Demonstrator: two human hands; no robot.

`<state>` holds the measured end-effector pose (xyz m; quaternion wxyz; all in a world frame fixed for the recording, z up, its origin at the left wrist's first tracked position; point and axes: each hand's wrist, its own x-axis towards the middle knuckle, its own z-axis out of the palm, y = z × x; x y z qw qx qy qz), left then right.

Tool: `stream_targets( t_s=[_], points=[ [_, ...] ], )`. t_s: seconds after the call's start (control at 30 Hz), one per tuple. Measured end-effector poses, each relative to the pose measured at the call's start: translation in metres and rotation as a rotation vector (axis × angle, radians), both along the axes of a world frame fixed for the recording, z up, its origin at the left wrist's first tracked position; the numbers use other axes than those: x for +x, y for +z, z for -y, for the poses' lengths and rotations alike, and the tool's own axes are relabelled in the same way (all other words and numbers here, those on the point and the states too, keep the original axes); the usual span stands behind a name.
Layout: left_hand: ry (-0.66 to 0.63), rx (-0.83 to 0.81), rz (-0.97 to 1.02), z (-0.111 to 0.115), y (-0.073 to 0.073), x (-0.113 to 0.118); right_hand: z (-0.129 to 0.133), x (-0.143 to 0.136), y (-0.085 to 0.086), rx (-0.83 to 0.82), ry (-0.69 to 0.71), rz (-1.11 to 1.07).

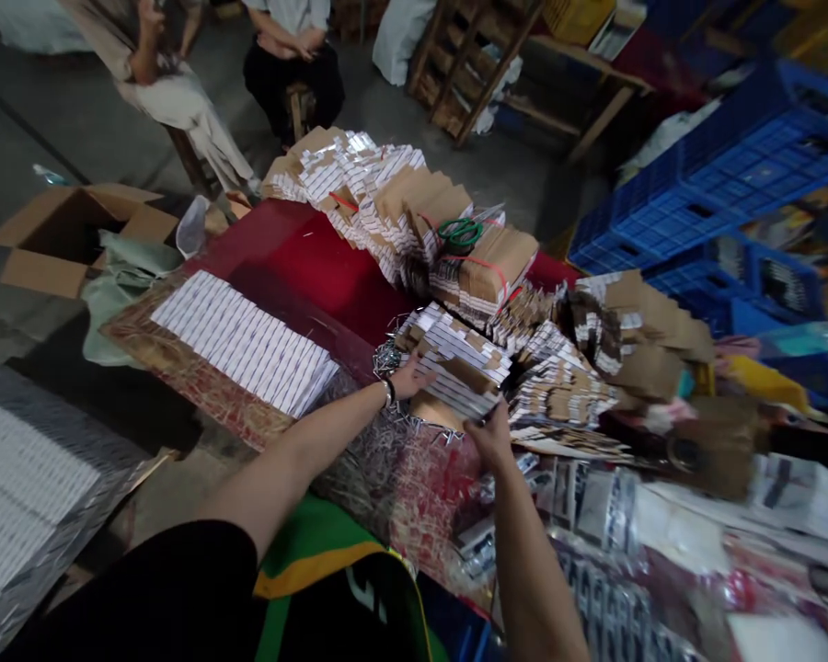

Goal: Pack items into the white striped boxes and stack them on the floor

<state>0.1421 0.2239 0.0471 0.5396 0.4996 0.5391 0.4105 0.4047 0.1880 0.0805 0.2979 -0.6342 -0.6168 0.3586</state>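
Note:
Between my two hands is a stack of flat brown cardboard cards with white striped edges point(464, 384), tilted over a pile of small shiny metal pieces point(386, 357). My left hand point(408, 377), with a band at the wrist, grips the stack's left side. At its near right corner, my right hand point(493, 430) is closed on the edge, its fingers partly hidden beneath. Just right of the stack lie fanned heaps of similar cards point(562, 382). Left of my hands, a long neat row of white cards with blue marks point(241, 336) lies on the red table point(296, 262).
Green-handled scissors point(461, 232) rest on bundled cards at the back. Blue crates point(718, 175) are stacked at right. An open cardboard box point(48, 267) stands on the floor at left. Two people sit beyond the table. Plastic-wrapped packs point(607, 506) lie at near right.

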Motion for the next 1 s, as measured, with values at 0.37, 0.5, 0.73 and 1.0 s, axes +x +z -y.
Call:
stream_targets(
  t_s=[0.37, 0.5, 0.73, 1.0],
  points=[
    [-0.006, -0.150, -0.293, 0.136, -0.012, -0.028, 0.144, -0.080, -0.024, -0.346, -0.437, -0.345],
    [-0.304, -0.234, -0.107, 0.182, -0.005, -0.073, 0.175, -0.093, -0.021, -0.420, -0.283, -0.560],
    [-0.288, -0.268, -0.383, 0.231, 0.009, -0.108, 0.220, -0.100, -0.024, -0.644, -0.295, -0.710],
    [-0.735, -0.336, -0.461, 0.192, 0.025, -0.100, 0.209, -0.089, -0.021, -0.811, 0.054, -0.451]
  ],
)
